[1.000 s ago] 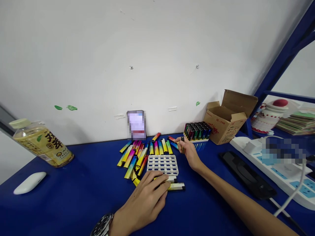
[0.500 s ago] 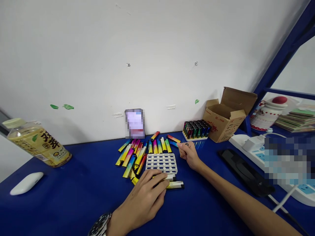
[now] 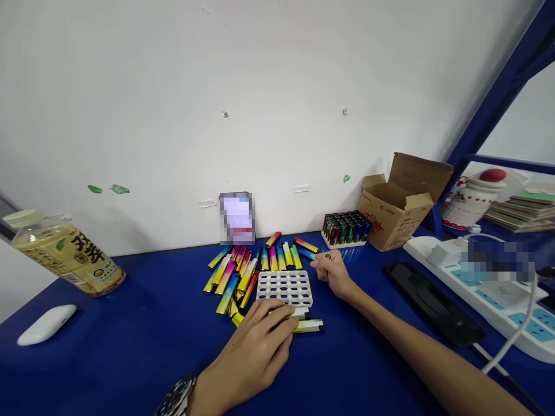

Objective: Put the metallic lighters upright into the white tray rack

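Note:
My left hand lies palm down with its fingers spread over two gold-and-white lighters; its fingertips rest on them, just in front of a white plastic tray with rows of holes. My right hand, a ring on one finger, is closed in a loose fist at the tray's right. Nothing shows between its fingers, and its knuckles are close to a blue lighter. Shiny multicoloured lighters are strewn left of and behind the tray, several of them overlapping.
A full rack of dark lighters stands by an open cardboard box at the back right. A phone leans on the wall. A drink bottle and white case are left; a black device and power strip right.
My right hand has drawn slightly away from the blue lighter, its fingers curled in more. The left hand and tray have not visibly moved.

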The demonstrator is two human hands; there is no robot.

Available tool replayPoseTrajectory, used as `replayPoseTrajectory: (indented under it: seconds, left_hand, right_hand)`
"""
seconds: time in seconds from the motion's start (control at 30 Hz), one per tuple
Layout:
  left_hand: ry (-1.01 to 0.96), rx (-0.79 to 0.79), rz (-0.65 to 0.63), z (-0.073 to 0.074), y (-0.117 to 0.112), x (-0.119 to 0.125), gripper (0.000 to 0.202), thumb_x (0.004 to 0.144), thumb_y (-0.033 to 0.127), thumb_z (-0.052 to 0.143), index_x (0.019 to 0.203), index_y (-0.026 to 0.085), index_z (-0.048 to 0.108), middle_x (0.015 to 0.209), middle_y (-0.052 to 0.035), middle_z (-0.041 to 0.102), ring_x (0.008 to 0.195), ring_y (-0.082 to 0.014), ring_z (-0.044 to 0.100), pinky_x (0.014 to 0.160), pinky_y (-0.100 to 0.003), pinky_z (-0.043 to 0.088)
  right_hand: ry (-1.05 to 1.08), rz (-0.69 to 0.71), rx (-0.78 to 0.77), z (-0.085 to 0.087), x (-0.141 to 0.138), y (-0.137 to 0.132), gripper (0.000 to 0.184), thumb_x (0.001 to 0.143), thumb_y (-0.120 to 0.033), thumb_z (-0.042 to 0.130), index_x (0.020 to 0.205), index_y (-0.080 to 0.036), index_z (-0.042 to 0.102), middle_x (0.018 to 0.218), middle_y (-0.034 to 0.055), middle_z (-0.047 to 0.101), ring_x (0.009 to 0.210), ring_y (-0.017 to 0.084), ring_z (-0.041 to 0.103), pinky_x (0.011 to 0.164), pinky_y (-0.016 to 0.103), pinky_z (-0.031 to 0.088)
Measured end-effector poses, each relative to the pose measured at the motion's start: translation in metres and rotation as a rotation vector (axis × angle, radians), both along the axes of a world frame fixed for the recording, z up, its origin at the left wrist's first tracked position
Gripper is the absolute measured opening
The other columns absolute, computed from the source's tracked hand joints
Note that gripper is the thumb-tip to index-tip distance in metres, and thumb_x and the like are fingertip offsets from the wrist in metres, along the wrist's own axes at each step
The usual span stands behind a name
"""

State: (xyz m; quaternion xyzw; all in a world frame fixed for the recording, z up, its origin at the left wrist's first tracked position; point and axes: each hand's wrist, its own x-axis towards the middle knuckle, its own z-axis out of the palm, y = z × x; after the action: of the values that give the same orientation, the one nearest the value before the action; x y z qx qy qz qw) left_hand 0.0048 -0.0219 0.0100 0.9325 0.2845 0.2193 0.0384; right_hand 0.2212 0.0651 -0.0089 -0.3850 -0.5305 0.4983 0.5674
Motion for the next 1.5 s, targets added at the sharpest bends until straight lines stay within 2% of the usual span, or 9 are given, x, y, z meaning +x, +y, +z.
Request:
replayPoseTrajectory:
  seconds: [0.37, 0.7, 0.8, 0.9, 1.0, 1.17, 1.23, 1.37, 1.5]
  left_hand:
    - [0.0, 0.04, -0.004, 0.001, 0.0, 0.0, 0.028, 0.091, 0.015, 0.046, 0.116, 0.018, 0.059, 0.118, -0.0074, 0.064, 0.114, -0.0203, 0.053, 0.097, -0.039, 0.05]
    - [0.008, 0.061, -0.003, 0.0, 0.0, 0.0, 0.029, 0.091, 0.015, 0.047, 0.116, 0.019, 0.059, 0.119, -0.0071, 0.064, 0.116, -0.0198, 0.054, 0.1, -0.038, 0.049]
    - [-0.001, 0.058, -0.016, 0.001, 0.001, 0.0, 0.029, 0.09, 0.014, 0.047, 0.116, 0.019, 0.059, 0.119, -0.0071, 0.064, 0.116, -0.0188, 0.055, 0.101, -0.037, 0.049]
    - [-0.001, 0.071, -0.052, 0.003, 0.001, 0.001, 0.028, 0.091, 0.013, 0.046, 0.115, 0.018, 0.059, 0.119, -0.0076, 0.064, 0.116, -0.0185, 0.055, 0.101, -0.036, 0.049]
    - [-0.001, 0.087, -0.074, 0.004, 0.001, 0.001, 0.03, 0.091, 0.013, 0.046, 0.118, 0.016, 0.057, 0.12, -0.0085, 0.064, 0.117, -0.0189, 0.055, 0.102, -0.036, 0.048]
    - [-0.002, 0.082, -0.077, 0.005, 0.0, 0.002, 0.029, 0.091, 0.013, 0.045, 0.116, 0.017, 0.057, 0.118, -0.0078, 0.065, 0.117, -0.0184, 0.056, 0.103, -0.036, 0.047]
    - [-0.007, 0.073, -0.076, 0.007, 0.0, 0.003, 0.028, 0.091, 0.013, 0.044, 0.115, 0.017, 0.058, 0.117, -0.0079, 0.066, 0.116, -0.0186, 0.057, 0.103, -0.037, 0.048]
    - [-0.005, 0.052, -0.077, 0.011, -0.001, 0.005, 0.029, 0.09, 0.013, 0.045, 0.115, 0.018, 0.058, 0.116, -0.0071, 0.066, 0.115, -0.0182, 0.058, 0.102, -0.036, 0.048]
    - [-0.008, 0.061, -0.065, 0.013, -0.002, 0.004, 0.028, 0.09, 0.014, 0.045, 0.114, 0.017, 0.059, 0.115, -0.0068, 0.067, 0.114, -0.0179, 0.059, 0.101, -0.035, 0.048]
  right_hand:
    - [-0.051, -0.041, -0.015, 0.005, -0.004, -0.003, 0.035, 0.056, -0.026, 0.057, 0.035, -0.021, 0.029, 0.036, -0.0077, 0.021, 0.037, 0.004, 0.016, 0.038, 0.023, 0.01]
    - [-0.149, -0.05, 0.06, 0.002, -0.001, -0.003, 0.041, 0.066, -0.03, 0.058, 0.041, -0.022, 0.026, 0.039, -0.0082, 0.02, 0.039, 0.005, 0.016, 0.04, 0.024, 0.012]
    - [-0.214, -0.059, 0.144, 0.003, -0.001, -0.004, 0.041, 0.074, -0.037, 0.062, 0.05, -0.021, 0.033, 0.045, -0.0081, 0.024, 0.043, 0.006, 0.022, 0.043, 0.024, 0.018]
    - [-0.203, -0.009, 0.22, 0.005, -0.005, -0.005, 0.025, 0.084, -0.043, 0.052, 0.078, -0.019, 0.05, 0.055, -0.0061, 0.038, 0.05, 0.01, 0.035, 0.05, 0.024, 0.03]
    - [-0.197, 0.015, 0.235, 0.011, -0.011, -0.007, 0.027, 0.093, -0.043, 0.035, 0.102, -0.02, 0.048, 0.067, -0.0025, 0.048, 0.063, 0.014, 0.046, 0.063, 0.027, 0.041]
    - [-0.454, -0.036, 0.402, 0.028, -0.021, -0.011, 0.028, 0.091, -0.044, 0.045, 0.087, -0.019, 0.059, 0.086, 0.0044, 0.057, 0.086, 0.018, 0.052, 0.085, 0.034, 0.041]
    - [-0.463, 0.01, 0.414, 0.032, -0.026, -0.012, 0.031, 0.088, -0.046, 0.05, 0.083, -0.018, 0.062, 0.081, 0.004, 0.054, 0.08, 0.017, 0.05, 0.077, 0.032, 0.043]
    - [-0.273, 0.225, 0.221, 0.029, -0.041, -0.008, 0.035, 0.085, -0.05, 0.055, 0.091, -0.016, 0.062, 0.067, -0.0012, 0.049, 0.054, 0.01, 0.046, 0.049, 0.024, 0.04]
    - [-0.187, 0.302, 0.09, 0.026, -0.055, -0.002, 0.031, 0.08, -0.044, 0.062, 0.093, -0.017, 0.058, 0.064, -0.0033, 0.052, 0.047, 0.01, 0.051, 0.046, 0.024, 0.044]
